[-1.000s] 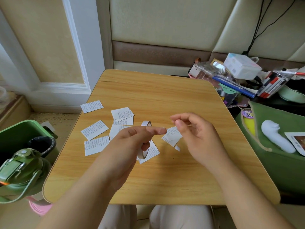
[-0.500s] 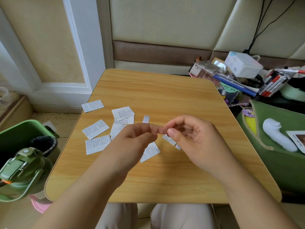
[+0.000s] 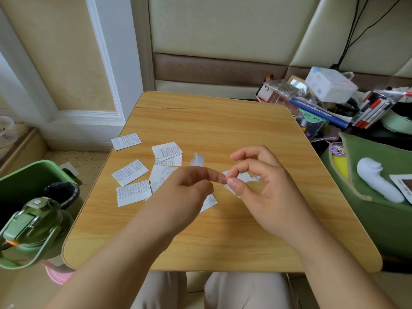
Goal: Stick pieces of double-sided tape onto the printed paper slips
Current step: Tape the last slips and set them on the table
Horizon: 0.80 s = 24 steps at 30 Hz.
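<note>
The left hand [image 3: 185, 192] and right hand [image 3: 263, 186] meet fingertip to fingertip over the middle of the wooden table [image 3: 223, 121]. The left hand's fingers are curled, its forefinger and thumb closed at the meeting point; the right thumb and forefinger pinch there too, its other fingers arched loosely above. What they nip is too small to make out, perhaps a bit of tape. Just under and behind the right fingers lies a printed paper slip [image 3: 242, 177], and the pictures do not settle whether the hands touch it. Just beyond the left knuckles a pale tape roll [image 3: 197, 159] pokes up; most of it is hidden.

Left of the hands, more printed slips [image 3: 130, 172] lie scattered flat on the tabletop, some overlapping, one [image 3: 126, 141] set apart toward the far left edge. Another slip [image 3: 209, 202] shows from under the left hand.

Off the table's left side stands a green bin [image 3: 40, 172] with a green bottle [image 3: 33, 226] near it. To the right sits a green bag [image 3: 379, 197] holding a white object [image 3: 376, 182], and farther off a heap of stationery [image 3: 330, 101].
</note>
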Available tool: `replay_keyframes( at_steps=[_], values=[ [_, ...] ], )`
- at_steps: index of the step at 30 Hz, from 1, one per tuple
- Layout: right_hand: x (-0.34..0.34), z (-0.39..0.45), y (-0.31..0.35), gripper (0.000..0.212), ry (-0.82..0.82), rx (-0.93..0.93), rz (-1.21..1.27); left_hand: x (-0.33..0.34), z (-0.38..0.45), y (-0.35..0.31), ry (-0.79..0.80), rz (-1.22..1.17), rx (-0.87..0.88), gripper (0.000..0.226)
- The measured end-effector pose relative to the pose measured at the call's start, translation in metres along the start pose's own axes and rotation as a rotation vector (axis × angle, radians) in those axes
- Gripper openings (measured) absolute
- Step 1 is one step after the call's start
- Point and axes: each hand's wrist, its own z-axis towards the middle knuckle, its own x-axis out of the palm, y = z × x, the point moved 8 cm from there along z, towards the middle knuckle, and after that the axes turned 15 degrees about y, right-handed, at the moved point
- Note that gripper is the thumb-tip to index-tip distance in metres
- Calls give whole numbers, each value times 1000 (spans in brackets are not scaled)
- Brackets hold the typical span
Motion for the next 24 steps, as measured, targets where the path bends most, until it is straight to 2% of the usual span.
replay_keyframes(
  at_steps=[6,11,17,20,22,24],
  values=[
    [6,-7,-11,4,51,30,51,4,3,-1,-19,44,-5,36],
    [12,-12,-19,19,91,43,116,7,6,0,-19,88,7,37],
    [18,-18,-39,31,115,98,307,16,12,4,11,109,-9,38],
    [26,-22,-42,36,159,107,426,9,20,9,-58,129,-13,46],
    [26,-24,-42,35,131,97,483,-2,26,13,-101,175,-21,49],
    [15,-21,-53,28,23,133,514,-10,31,17,-124,271,-14,48]
  ],
)
